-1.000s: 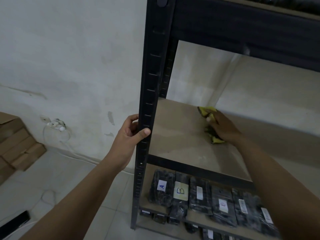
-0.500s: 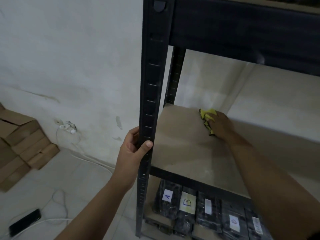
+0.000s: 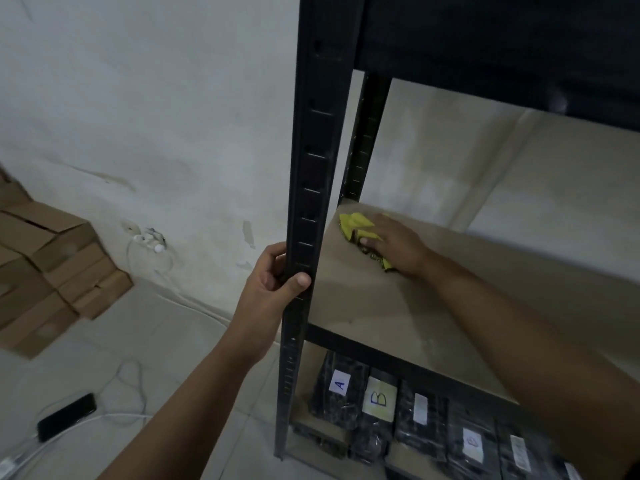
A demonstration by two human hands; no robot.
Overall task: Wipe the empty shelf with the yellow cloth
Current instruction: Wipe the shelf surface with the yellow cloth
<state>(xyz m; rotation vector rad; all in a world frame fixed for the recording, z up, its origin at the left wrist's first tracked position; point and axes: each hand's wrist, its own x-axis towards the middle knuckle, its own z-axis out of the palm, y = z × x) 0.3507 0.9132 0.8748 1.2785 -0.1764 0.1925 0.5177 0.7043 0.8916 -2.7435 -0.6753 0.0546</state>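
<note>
A bare beige shelf board (image 3: 363, 299) sits in a black metal rack. Near its back left corner lies the yellow cloth (image 3: 356, 225), bunched up, with dark edging. My right hand (image 3: 394, 244) presses down on the cloth, fingers spread over it, thumb tucked against its folds. My left hand (image 3: 273, 285) grips the rack's front left upright post (image 3: 311, 168), thumb across its front face and fingers wrapped behind it.
The shelf below holds several black packets with white labels, two marked A (image 3: 339, 384) and B (image 3: 379, 398). Cardboard boxes (image 3: 45, 271) are stacked on the floor at left. A phone (image 3: 65, 415) with a white cable lies on the tiles. A wall socket (image 3: 145, 237) has plugs in it.
My right hand has slid the cloth from the middle of the shelf toward its back left corner. My left hand stays on the post. The view has shifted down and right.
</note>
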